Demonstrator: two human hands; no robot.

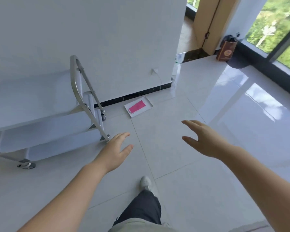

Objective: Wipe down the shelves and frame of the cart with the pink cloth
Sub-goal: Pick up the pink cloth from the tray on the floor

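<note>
The pink cloth lies folded flat in a white tray on the floor by the wall's black skirting. A white cart with several shelves, a curved steel frame and castors stands at the left against the wall. My left hand hovers over the floor just right of the cart's near leg, fingers straight, holding nothing. My right hand is stretched out further right, also open and empty. Both hands are well short of the tray.
White glossy floor tiles spread ahead and to the right. A white charger cable hangs from a wall socket above the tray. A brown bag stands by a wooden door and the window. My leg and shoe are below.
</note>
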